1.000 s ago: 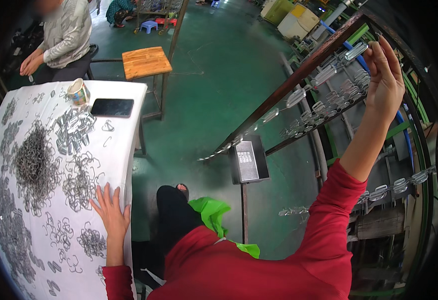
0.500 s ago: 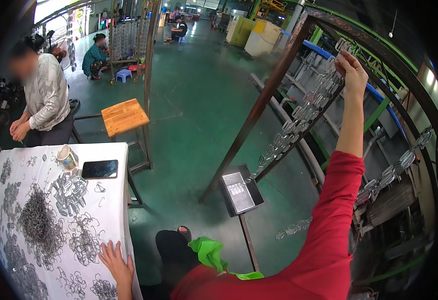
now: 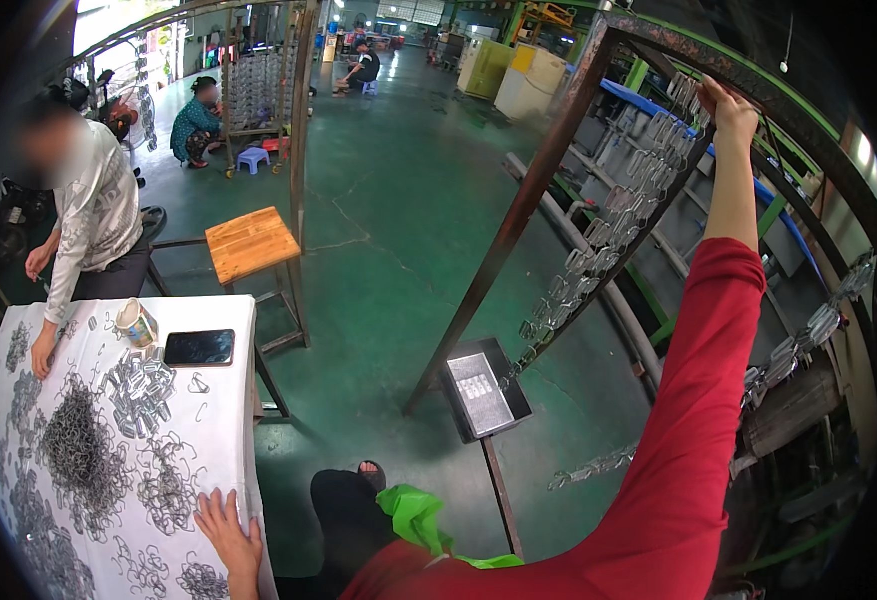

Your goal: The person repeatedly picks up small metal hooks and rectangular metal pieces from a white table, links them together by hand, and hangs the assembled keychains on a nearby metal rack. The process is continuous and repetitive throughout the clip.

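My right hand (image 3: 730, 112) is raised at the top bar of a rusty metal frame (image 3: 558, 170). Its fingers are curled closed beside the upper end of the hanging strands of shiny wire loops (image 3: 630, 195); what sits between the fingertips is too small to make out. My left hand (image 3: 228, 530) lies on the white-covered table (image 3: 228, 400), fingers stretched out and holding nothing. Close by it are loose piles of small wire hooks (image 3: 168, 490), with a bigger dark heap of hooks (image 3: 78, 440) further left. Flat metal loops (image 3: 140, 390) are piled behind them.
A phone (image 3: 199, 347) and a paper cup (image 3: 136, 323) stand on the table. At its far left a co-worker (image 3: 98, 200) reaches onto it. Beyond is a wooden stool (image 3: 250, 245). A dark tray (image 3: 483, 390) sits under the strands; more strands (image 3: 808, 330) hang at right.
My right hand has shifted up and right along the top bar, and the strands show more spread out. The co-worker has put one hand on the table. My left hand stays put.
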Demonstrator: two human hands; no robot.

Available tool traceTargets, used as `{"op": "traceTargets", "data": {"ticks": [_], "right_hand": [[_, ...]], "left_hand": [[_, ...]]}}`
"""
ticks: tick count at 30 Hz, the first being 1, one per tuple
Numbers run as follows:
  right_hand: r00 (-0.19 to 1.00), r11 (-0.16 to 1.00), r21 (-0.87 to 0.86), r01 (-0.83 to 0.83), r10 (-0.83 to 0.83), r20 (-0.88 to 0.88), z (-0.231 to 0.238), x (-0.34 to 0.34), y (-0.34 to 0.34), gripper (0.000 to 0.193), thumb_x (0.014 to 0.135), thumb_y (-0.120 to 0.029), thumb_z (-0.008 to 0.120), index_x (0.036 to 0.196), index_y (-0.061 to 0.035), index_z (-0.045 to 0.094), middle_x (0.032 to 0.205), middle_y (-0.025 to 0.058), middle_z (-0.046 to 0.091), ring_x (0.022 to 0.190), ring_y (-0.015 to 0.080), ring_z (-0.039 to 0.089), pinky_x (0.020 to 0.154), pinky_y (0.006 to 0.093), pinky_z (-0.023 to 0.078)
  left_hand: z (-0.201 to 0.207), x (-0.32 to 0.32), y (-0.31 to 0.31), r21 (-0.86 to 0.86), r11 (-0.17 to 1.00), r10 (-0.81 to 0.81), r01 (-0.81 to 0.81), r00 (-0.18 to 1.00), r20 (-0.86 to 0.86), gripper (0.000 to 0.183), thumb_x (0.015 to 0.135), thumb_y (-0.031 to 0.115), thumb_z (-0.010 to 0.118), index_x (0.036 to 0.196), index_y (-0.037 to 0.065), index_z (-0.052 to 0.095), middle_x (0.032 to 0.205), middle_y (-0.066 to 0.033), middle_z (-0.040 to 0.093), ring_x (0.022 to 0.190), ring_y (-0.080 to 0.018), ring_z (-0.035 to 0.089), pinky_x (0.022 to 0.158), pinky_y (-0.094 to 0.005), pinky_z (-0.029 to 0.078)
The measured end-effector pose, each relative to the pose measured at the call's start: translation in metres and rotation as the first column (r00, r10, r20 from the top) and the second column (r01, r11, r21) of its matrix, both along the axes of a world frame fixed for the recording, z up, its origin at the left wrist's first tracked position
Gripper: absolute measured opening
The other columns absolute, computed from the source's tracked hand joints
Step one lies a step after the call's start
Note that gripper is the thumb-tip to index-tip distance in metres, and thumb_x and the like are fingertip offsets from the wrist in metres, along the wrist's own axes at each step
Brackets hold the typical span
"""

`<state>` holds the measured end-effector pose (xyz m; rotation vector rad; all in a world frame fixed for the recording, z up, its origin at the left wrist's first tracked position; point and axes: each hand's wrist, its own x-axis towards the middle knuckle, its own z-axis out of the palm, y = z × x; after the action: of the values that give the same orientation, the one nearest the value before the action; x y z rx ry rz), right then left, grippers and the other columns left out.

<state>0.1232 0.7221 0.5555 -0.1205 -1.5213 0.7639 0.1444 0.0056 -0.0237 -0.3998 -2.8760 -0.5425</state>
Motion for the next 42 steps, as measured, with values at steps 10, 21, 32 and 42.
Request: {"op": "traceTargets", "data": {"ticks": [10, 21, 32, 42], "right_hand": [[0.982, 0.988, 0.075, -0.132, 0.141, -0.125, 0.013, -0.030, -0.007, 0.016, 0.090, -0.004, 0.064, 0.103, 0.0054, 0.063, 0.093, 0.0159, 0.070, 0.079, 0.0261, 0.072, 0.069, 0.0330, 0.062], [0.999, 0.993, 0.112, -0.030, 0.031, -0.009, 0.027, -0.037, 0.018, 0.041, 0.085, -0.002, 0.066, 0.120, 0.0085, 0.046, 0.096, 0.0202, 0.067, 0.069, 0.0300, 0.071, 0.061, 0.0371, 0.062], [0.972, 0.963, 0.229, 0.139, -0.089, -0.216, -0.033, -0.035, -0.013, 0.051, 0.081, -0.016, 0.079, 0.117, 0.0100, 0.054, 0.092, 0.0113, 0.069, 0.074, 0.0170, 0.069, 0.059, 0.0254, 0.055], [0.869, 0.815, -0.332, 0.475, -0.377, 0.321, -0.523, 0.025, -0.113, 0.022, 0.094, -0.022, 0.061, 0.098, -0.0003, 0.061, 0.086, 0.0077, 0.064, 0.069, 0.0167, 0.059, 0.066, 0.0307, 0.049]], "left_hand": [[0.001, 0.001, 0.000, 0.012, 1.000, -0.005, 0.005, 1.000, -0.027, 0.065, 0.071, 0.014, 0.069, 0.133, 0.006, 0.050, 0.141, -0.0209, 0.039, 0.140, -0.0459, 0.025, 0.114, -0.0611, 0.016], [0.005, 0.002, 0.001, 0.025, 1.000, -0.016, 0.017, 0.999, -0.033, 0.064, 0.073, 0.013, 0.068, 0.134, 0.006, 0.050, 0.143, -0.0204, 0.039, 0.140, -0.0450, 0.025, 0.114, -0.0597, 0.016], [0.003, 0.000, 0.001, -0.001, 1.000, -0.020, 0.020, 0.998, -0.056, 0.065, 0.073, 0.011, 0.070, 0.135, 0.009, 0.050, 0.143, -0.0188, 0.040, 0.139, -0.0434, 0.026, 0.113, -0.0589, 0.018], [0.004, -0.003, 0.000, -0.006, 0.999, -0.054, 0.054, 0.995, -0.078, 0.064, 0.074, 0.012, 0.071, 0.134, 0.007, 0.050, 0.142, -0.0184, 0.041, 0.137, -0.0430, 0.029, 0.112, -0.0568, 0.022]]}}
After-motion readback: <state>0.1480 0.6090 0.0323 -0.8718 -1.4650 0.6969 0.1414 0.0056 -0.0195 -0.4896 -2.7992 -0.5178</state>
